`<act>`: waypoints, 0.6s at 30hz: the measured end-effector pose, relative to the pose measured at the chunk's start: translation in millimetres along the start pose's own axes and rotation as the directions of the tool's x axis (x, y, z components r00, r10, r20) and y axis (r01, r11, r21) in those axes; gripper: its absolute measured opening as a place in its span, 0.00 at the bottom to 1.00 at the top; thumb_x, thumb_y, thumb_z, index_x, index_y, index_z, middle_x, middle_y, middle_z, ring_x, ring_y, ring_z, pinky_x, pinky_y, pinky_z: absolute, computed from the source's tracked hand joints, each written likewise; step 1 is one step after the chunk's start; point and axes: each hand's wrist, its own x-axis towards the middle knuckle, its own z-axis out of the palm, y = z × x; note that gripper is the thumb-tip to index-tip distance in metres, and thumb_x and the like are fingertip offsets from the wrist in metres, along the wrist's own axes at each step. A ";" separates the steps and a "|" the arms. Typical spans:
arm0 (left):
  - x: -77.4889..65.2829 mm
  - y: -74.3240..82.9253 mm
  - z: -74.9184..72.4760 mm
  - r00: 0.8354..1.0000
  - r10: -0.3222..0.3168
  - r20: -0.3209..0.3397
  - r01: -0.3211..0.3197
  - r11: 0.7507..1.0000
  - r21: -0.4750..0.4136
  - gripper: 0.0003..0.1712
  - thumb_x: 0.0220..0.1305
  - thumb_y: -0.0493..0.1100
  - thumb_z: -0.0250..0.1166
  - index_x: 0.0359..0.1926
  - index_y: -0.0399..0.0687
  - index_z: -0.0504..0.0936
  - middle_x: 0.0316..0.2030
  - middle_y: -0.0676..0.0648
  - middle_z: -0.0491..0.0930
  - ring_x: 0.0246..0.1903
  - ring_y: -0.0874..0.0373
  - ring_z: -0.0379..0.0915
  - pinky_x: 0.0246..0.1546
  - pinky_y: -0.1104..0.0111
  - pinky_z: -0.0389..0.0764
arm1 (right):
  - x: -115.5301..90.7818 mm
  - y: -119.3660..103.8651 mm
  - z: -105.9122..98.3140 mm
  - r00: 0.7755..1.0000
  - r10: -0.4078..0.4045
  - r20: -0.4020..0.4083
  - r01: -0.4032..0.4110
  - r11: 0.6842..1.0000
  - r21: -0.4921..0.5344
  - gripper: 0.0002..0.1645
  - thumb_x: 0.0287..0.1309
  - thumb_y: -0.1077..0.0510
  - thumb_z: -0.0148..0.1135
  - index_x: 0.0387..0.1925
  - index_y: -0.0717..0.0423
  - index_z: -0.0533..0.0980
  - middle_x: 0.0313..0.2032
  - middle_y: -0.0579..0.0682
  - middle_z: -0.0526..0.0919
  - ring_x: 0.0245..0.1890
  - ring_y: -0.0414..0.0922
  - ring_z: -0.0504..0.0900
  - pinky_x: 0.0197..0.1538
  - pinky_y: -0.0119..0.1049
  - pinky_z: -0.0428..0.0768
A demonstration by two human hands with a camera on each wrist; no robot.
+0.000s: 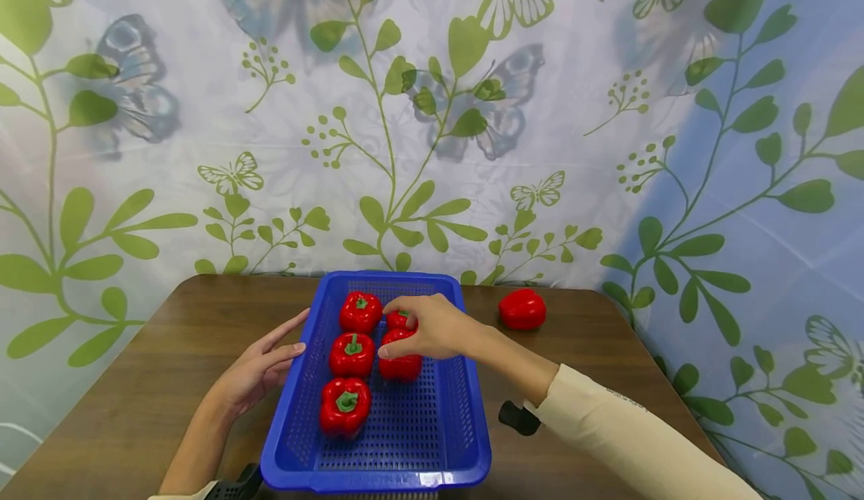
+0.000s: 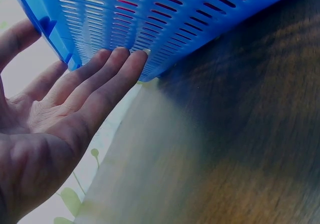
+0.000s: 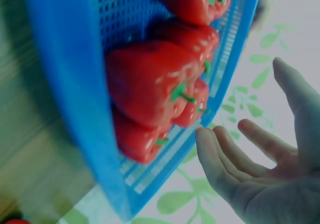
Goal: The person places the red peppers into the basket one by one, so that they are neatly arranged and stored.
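Note:
A blue plastic basket with perforated walls holds several glossy red bell peppers with green stems. A column of three stands on its left side, the nearest bell pepper at the front. My right hand is over the two on the right, partly hiding the rear one. In the right wrist view the right hand has its fingers spread above the bell peppers, with nothing in its grasp. My left hand is at the basket's left side; in the left wrist view its extended fingers reach along the slotted wall.
Another red bell pepper lies on its side on the brown wooden table, right of the basket. A patterned curtain with leaves and butterflies hangs behind the table. A small black device is beside the right sleeve.

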 end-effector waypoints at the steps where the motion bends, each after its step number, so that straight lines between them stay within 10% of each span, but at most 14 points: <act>1: -0.1 -0.2 0.1 1.000 0.000 -0.001 0.000 1.000 0.004 0.38 0.78 0.41 0.52 0.82 0.55 0.47 0.63 0.43 0.79 0.57 0.46 0.82 0.53 0.54 0.84 | -2.1 3.5 -2.1 1.000 0.004 -0.025 -0.004 1.000 0.005 0.37 0.55 0.37 0.73 0.63 0.45 0.77 0.43 0.50 0.85 0.40 0.40 0.80 0.38 0.34 0.79; 18: -1.2 -2.4 -2.4 1.000 -0.004 0.007 0.004 1.000 -0.010 0.38 0.79 0.41 0.51 0.82 0.55 0.47 0.63 0.42 0.79 0.57 0.45 0.82 0.53 0.53 0.84 | -37.7 66.4 -32.9 0.951 0.229 -0.207 -0.222 0.973 0.054 0.41 0.57 0.33 0.69 0.67 0.45 0.74 0.49 0.53 0.86 0.50 0.48 0.83 0.46 0.44 0.82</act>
